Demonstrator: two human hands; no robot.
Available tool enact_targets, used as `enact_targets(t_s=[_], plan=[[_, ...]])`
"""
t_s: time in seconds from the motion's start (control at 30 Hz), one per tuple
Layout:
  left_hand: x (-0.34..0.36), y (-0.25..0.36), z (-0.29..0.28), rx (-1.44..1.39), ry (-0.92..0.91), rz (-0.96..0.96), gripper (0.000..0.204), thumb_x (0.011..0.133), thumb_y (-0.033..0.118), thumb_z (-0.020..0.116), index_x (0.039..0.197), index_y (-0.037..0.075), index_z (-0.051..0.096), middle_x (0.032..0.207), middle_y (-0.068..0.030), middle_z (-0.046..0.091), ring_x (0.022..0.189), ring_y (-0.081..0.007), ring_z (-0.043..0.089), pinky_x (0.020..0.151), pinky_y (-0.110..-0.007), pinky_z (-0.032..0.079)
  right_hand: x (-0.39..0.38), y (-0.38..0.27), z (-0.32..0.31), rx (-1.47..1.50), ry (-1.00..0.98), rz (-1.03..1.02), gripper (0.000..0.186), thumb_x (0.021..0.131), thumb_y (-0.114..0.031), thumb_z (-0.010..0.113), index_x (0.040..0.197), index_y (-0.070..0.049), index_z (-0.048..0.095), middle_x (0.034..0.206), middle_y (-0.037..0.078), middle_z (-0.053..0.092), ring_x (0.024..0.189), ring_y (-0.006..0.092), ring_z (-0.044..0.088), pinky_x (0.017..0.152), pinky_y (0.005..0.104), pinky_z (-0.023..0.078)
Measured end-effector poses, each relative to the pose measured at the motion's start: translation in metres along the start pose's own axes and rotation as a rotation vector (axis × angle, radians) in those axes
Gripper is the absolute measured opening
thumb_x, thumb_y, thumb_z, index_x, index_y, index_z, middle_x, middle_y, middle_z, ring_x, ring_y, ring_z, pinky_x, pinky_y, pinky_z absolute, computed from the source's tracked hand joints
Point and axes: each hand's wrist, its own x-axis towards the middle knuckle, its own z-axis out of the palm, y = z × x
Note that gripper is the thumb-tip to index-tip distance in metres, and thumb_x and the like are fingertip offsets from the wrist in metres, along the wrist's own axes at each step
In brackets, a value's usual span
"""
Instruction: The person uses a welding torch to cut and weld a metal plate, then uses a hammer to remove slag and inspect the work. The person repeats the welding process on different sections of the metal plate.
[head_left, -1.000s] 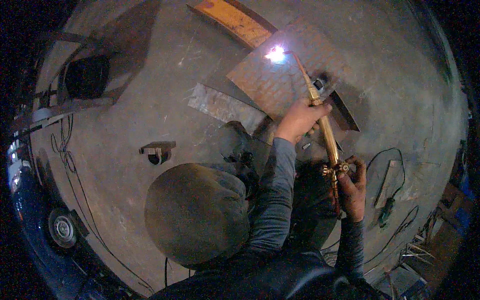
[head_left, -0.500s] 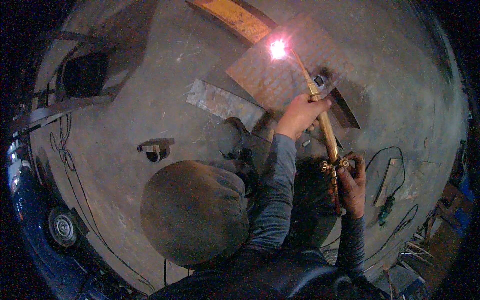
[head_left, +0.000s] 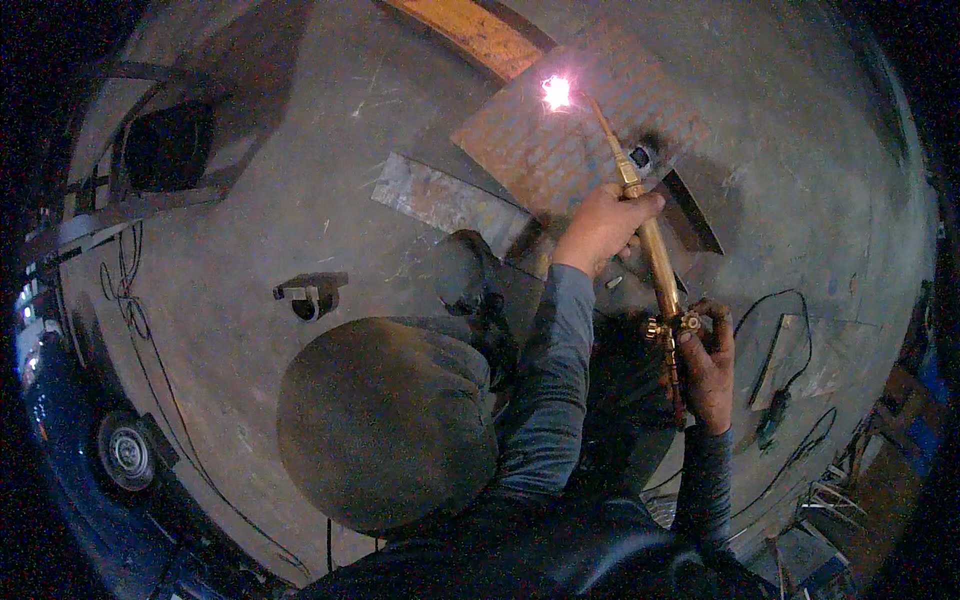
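Note:
My left hand (head_left: 600,232) is wrapped round the neck end of a long brass gas torch (head_left: 658,262), which slants away from me. At its tip burns a bright pinkish-white glare (head_left: 556,93), over a rusty patterned steel plate (head_left: 530,150) on the floor. My right hand (head_left: 708,368) is closed at the torch's rear end, its thumb and fingers at a brass valve knob (head_left: 690,322). Another knob (head_left: 654,328) sticks out on the left side. The glare hides the exact spot where the flame meets the plate.
A yellow curved beam (head_left: 470,35) lies beyond the plate. Nearer are a grey metal strip (head_left: 450,205), a dark angle piece (head_left: 693,212) and a small bracket-like part (head_left: 310,295). Cables (head_left: 150,345) run along the left floor, beside a blue vehicle (head_left: 70,440). Scrap (head_left: 835,505) lies lower right.
The glare at the torch tip looks slightly smaller and has shifted a little upward. Both hands keep their hold, almost unmoved.

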Motion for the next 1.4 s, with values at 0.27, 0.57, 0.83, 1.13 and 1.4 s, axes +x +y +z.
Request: enact_targets(t_s=[0.27,0.57,0.83,1.13,1.4], plan=[[-0.003,0.007,-0.002,0.007,-0.02,0.003,0.038,0.092,0.041,0.069,0.102,0.004,0.067,0.081,-0.0016,0.067,0.061,-0.0106,0.059,0.049,-0.027,0.046,0.002,0.005,0.006,-0.032,0.049,-0.078,0.034,0.096,-0.012,0.062,0.128,-0.013,0.049,0.095,0.006,0.064,0.066,0.0107,0.06,0.054,0.0252,0.05],[-0.002,0.006,-0.001,0.051,0.013,0.018,0.038,0.092,0.04,0.069,0.102,0.004,0.067,0.082,-0.0023,0.068,0.06,-0.011,0.059,0.048,-0.027,0.046,0.002,0.003,0.003,-0.09,0.011,-0.132,0.038,0.097,-0.014,0.064,0.131,-0.013,0.048,0.1,0.005,0.063,0.07,0.0105,0.06,0.055,0.0246,0.05],[0.0,0.005,-0.001,-0.011,-0.002,-0.009,0.037,0.088,0.036,0.074,0.101,0.003,0.063,0.079,-0.0043,0.065,0.062,-0.0141,0.059,0.05,-0.031,0.047,0.001,0.006,0.003,-0.051,0.022,-0.098,0.034,0.097,-0.015,0.063,0.128,-0.013,0.048,0.088,0.005,0.061,0.058,0.0112,0.057,0.049,0.0252,0.047],[0.001,0.003,0.001,0.037,0.033,0.021,0.035,0.092,0.038,0.071,0.102,0.004,0.067,0.081,-0.002,0.068,0.058,-0.0108,0.058,0.046,-0.027,0.046,0.002,0.004,0.006,-0.068,0.011,-0.153,0.033,0.097,-0.012,0.061,0.127,-0.013,0.05,0.093,0.004,0.061,0.069,0.009,0.057,0.057,0.023,0.048],[0.002,0.002,0.005,-0.025,0.009,0.047,0.034,0.092,0.037,0.07,0.104,0.005,0.066,0.083,-0.0013,0.068,0.06,-0.0102,0.058,0.046,-0.026,0.045,0.0,0.003,0.0,-0.021,0.077,0.006,0.039,0.094,-0.007,0.065,0.131,-0.007,0.051,0.111,0.004,0.061,0.099,0.0144,0.058,0.085,0.0293,0.051]])
